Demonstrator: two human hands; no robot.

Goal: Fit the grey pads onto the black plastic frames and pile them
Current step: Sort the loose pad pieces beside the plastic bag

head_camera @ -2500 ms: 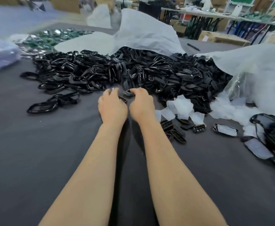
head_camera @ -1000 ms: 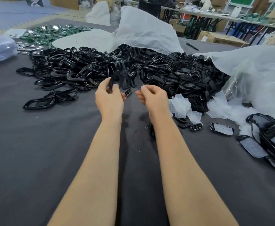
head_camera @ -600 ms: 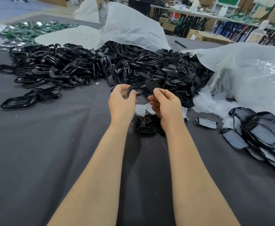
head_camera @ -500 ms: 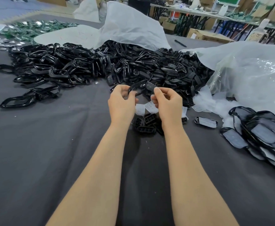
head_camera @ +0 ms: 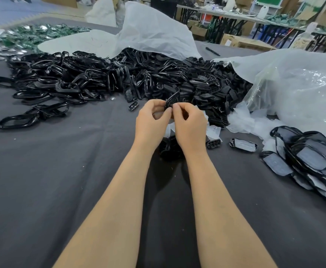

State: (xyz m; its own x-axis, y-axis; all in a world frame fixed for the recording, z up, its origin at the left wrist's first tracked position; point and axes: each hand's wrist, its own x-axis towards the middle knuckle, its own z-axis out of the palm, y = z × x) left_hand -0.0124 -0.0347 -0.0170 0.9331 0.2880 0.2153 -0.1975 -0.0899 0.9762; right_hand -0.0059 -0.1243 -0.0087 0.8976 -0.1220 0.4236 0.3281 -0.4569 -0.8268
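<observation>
My left hand (head_camera: pixel 152 120) and my right hand (head_camera: pixel 190 124) meet above the table's middle, and both pinch one small black plastic frame (head_camera: pixel 171 99) between fingers and thumbs. Any pad on it is hidden by my fingers. A big heap of loose black frames (head_camera: pixel 119 78) lies just beyond my hands. At the right edge sits a pile of frames with grey pads fitted (head_camera: pixel 311 159). One padded frame (head_camera: pixel 243 145) lies alone to the right of my hands.
Dark grey cloth (head_camera: pixel 52 180) covers the table. White plastic sacks (head_camera: pixel 154 29) lie behind the heap, a clear bag (head_camera: pixel 301 89) at right. Torn white backing scraps (head_camera: pixel 241 118) and small black inserts (head_camera: pixel 213 144) lie near my hands. A pen (head_camera: pixel 212 51) lies far back.
My hands rose from the cloth with a black frame, shifted right and came together; the fingertips have closed in on the frame.
</observation>
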